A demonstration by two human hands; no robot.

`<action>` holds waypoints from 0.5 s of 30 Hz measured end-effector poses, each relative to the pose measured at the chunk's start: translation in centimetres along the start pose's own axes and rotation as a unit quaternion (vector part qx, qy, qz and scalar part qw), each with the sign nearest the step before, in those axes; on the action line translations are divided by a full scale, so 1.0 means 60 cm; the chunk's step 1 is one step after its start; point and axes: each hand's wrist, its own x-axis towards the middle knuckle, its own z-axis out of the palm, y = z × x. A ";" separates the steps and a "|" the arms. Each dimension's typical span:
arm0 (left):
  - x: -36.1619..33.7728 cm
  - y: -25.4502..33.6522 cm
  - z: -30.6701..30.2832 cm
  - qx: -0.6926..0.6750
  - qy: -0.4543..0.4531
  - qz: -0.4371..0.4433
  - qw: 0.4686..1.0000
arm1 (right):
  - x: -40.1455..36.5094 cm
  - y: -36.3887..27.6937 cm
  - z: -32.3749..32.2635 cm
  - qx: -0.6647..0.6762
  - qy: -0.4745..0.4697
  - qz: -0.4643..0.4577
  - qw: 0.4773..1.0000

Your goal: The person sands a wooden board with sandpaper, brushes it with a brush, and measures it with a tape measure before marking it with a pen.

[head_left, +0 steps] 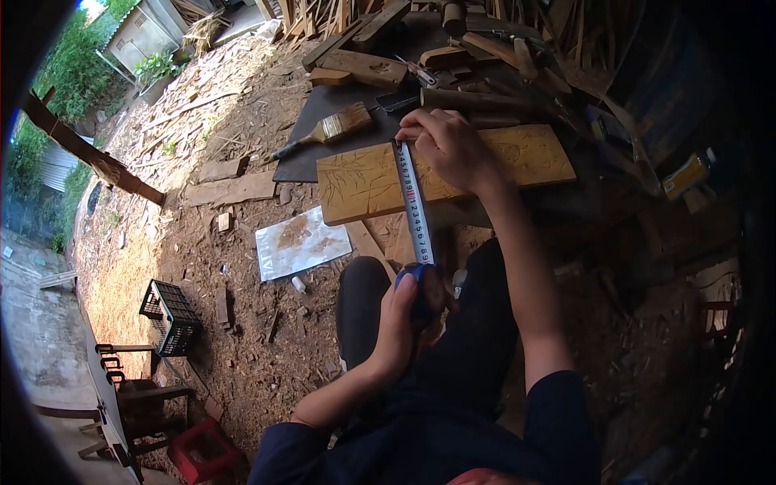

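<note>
My left hand (394, 323) is wrapped round the blue case of a tape measure (419, 293), just above my knees. From it the white metal blade (415, 212) runs out, away from me, across a carved yellowish wooden board (356, 184). At the board's far edge, the bent fingers of my right hand (444, 145) are closed at the blade's end, and its palm is over the board. Carved lines show on the board's left part; my right hand and forearm cover some of its middle.
A flat paintbrush (331, 129) lies on the dark tabletop (303, 121), left of my right hand. Wood pieces (364, 69) and tools crowd the back. On the chip-strewn ground are a white plastic bag (303, 242), a black crate (171, 318) and a red crate (206, 453).
</note>
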 end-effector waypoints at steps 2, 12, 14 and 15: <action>-0.010 -0.011 -0.008 -0.027 -0.017 0.009 0.999 | 0.000 0.001 0.000 -0.003 0.002 -0.003 1.000; -0.065 -0.025 -0.021 -0.010 -0.090 -0.020 0.996 | -0.003 0.000 0.000 -0.011 0.008 -0.005 1.000; -0.078 -0.006 -0.017 -0.028 -0.119 -0.048 0.991 | -0.003 0.001 0.003 -0.020 0.012 -0.012 1.000; -0.081 -0.006 -0.020 -0.039 -0.130 -0.054 0.989 | -0.003 0.002 0.003 -0.022 0.013 -0.014 1.000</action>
